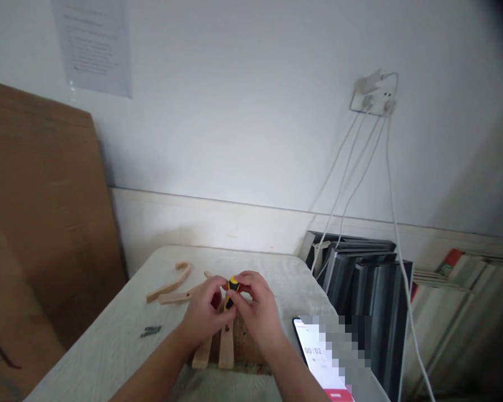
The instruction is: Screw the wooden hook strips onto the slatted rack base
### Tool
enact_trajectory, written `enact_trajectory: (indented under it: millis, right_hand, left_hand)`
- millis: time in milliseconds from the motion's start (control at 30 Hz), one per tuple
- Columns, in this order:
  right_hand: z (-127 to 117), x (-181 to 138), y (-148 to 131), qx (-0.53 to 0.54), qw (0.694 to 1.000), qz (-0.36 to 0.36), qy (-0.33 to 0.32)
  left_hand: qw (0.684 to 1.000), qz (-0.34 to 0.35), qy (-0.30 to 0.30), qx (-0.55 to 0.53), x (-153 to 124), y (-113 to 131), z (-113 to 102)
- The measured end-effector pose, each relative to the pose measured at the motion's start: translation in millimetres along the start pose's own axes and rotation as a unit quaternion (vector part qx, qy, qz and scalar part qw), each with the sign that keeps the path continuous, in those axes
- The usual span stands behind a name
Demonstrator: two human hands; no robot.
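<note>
A short yellow-and-black tool handle (233, 285), probably a hard-plastic screwdriver, stood tilted between the two hands, above a pale, flat wooden strip with a dark hole (226, 350). Right hand (257, 304) was closed on the handle, thumb and fingertips pinching it; left hand (204, 308) was curled just beside it, and whether it gripped handle or wood could not be told. A brown, rough-looking board (248, 346) lay beneath, on a whitish table (104, 346). Judged handling: tool light, stiff, not fragile, perhaps slippery to damp fingers; best held around the thick upper part, with the strip, likely light and rigid, steadied at its near end
</note>
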State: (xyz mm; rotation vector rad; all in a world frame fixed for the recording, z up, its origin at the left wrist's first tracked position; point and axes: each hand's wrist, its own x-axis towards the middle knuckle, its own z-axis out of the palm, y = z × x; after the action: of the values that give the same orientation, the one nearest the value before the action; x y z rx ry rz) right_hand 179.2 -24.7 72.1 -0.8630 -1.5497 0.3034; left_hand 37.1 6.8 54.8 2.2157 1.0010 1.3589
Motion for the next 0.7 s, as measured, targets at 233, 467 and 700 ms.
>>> enact_trajectory:
  millis: [233, 467, 700]
  right_hand:
    - [-5.9, 3.2, -3.5, 0.001, 1.000, 0.015, -0.016]
    - [-21.1, 5.8, -19.6, -0.032, 0.996, 0.035, -0.070]
    - [-27.5, 13.8, -27.2, -0.073, 0.991, 0.044, -0.106]
  left_hand:
    - [1.000, 0.020, -0.016, 0.013, 2.3, -1.7, -6.4]
    - [0.996, -0.008, -0.090, -0.021, 11.3, 5.3, -19.5]
    - [0.990, -0.076, -0.121, -0.008, 8.1, 11.3, -23.6]
